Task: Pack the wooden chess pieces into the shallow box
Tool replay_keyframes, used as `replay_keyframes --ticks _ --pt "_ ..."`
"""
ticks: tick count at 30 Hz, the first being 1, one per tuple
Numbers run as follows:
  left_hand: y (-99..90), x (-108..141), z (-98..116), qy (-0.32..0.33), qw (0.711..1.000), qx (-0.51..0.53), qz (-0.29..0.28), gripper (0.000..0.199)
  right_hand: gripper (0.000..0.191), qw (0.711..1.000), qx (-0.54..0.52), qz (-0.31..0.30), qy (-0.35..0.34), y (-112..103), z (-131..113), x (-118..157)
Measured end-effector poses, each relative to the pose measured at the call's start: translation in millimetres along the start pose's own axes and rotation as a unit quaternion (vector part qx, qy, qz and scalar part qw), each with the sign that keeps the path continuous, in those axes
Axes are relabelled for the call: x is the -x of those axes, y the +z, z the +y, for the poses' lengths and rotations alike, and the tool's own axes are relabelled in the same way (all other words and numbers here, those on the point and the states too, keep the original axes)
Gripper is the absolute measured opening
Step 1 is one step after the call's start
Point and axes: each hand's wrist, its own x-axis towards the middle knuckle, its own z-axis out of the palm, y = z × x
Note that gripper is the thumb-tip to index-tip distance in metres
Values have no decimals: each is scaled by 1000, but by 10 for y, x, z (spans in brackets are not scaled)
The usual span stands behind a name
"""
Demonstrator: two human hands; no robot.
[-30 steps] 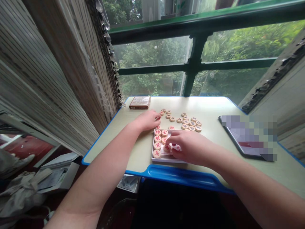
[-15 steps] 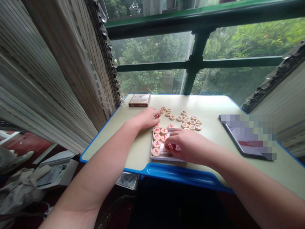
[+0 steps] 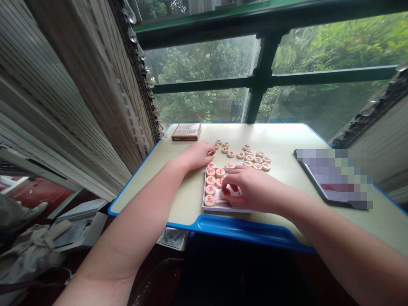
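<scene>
My right hand (image 3: 251, 187) is inside the shallow white box (image 3: 228, 209), thumb and fingers pinched round a wooden xiangqi piece (image 3: 223, 194) that is mostly covered. Along the box's left side lie several red-marked xiangqi pieces (image 3: 209, 190) in two columns, faces up. Beyond the box's far left corner, my left hand (image 3: 199, 154) rests low over the table with its fingers curled together. It seems to grip another xiangqi piece, largely hidden by the fingers. Two red pieces, one by the left hand (image 3: 211, 165) and one farther right (image 3: 229, 165), lie just behind the box.
Several black-marked pieces (image 3: 257, 160) are scattered on the table (image 3: 153, 191) behind the box. A flat brown box (image 3: 186, 132) sits at the far left, and a dark-edged tablet (image 3: 318, 187) lies at right. A blue tray edge (image 3: 242, 229) runs along the front.
The red piece that showed under my left fingers is now hidden by them. My right hand has shifted only slightly over the box. The whole view has tilted a little.
</scene>
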Motion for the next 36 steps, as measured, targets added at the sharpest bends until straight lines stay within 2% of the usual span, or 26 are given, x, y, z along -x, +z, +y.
replay_keyframes --ticks 4,6,10,15,20,23,26,28,32,36 --pt "3 2 7 13 1000 -4 11 29 15 996 15 78 42 59 53 -47" --pt "-1 5 14 13 1000 -3 12 30 18 993 34 95 62 94 65 -72" --pt "-17 12 26 9 1000 2 10 31 23 990 79 75 94 146 52 -104" --pt "-25 12 34 11 1000 4 10 29 29 989 110 48 85 130 24 -99" --pt "-26 15 36 13 1000 -5 10 30 33 989 116 51 81 113 38 -81" --pt "-36 21 41 15 1000 -6 8 30 30 991 99 71 53 92 70 -62" --pt "-49 32 52 14 1000 -3 4 30 21 995 61 77 -18 50 109 -38" --pt "-58 39 60 8 1000 -2 -1 30 24 995 43 68 -55 29 130 -30" --pt "-59 40 65 5 1000 -5 -5 30 21 996 45 34 -62 36 161 -40" --pt "-47 31 58 7 1000 -9 -6 31 18 996 45 40 -60 73 179 -60"
